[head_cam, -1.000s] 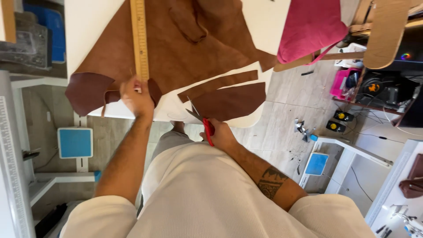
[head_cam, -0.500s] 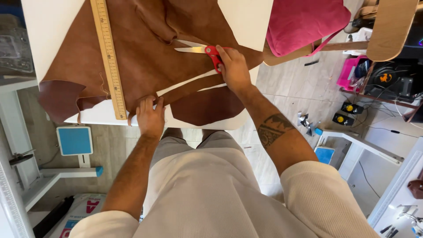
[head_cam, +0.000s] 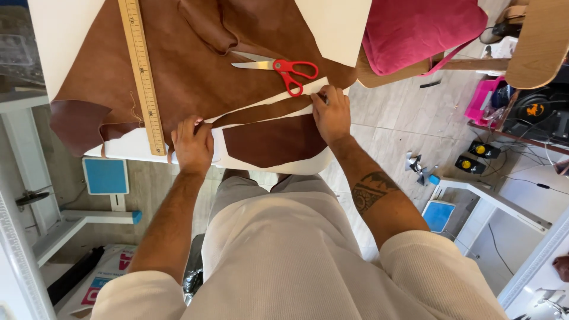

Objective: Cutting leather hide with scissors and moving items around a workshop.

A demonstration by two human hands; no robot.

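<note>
Head view, read left to right. At far left, a darker brown flap (head_cam: 74, 125) of hide, drooping off the white table (head_cam: 62, 44) edge. Next, a wooden ruler (head_cam: 142, 77), lying flat on the large brown leather hide (head_cam: 195, 71), long axis running from the top of the picture down toward the near table edge, tilted slightly, lower end just beside the left hand. Below the table at left, a blue square pad (head_cam: 105, 175) on a white frame.

Left hand (head_cam: 192, 145), palm down, fingers curled and pressing on the left end of a narrow leather strip (head_cam: 264, 111); no full grip visible, more a pinning hold at the strip's tip. Strip itself cut free from the hide along both sides, long axis running left to right with the right end raised toward the far side of the table, stretched between both hands over the white table surface. Beneath it, a separate dark brown leather piece (head_cam: 272, 141) hanging over the near edge.

Above the strip, red-handled scissors (head_cam: 275, 67), lying loose on the hide, blades pointing left, handles to the right, well apart from either hand.

Right hand (head_cam: 331, 112), fingers bent down onto the right end of the strip, pinching or pressing it against the table. Farther right, a pink cushion (head_cam: 418, 26).
</note>
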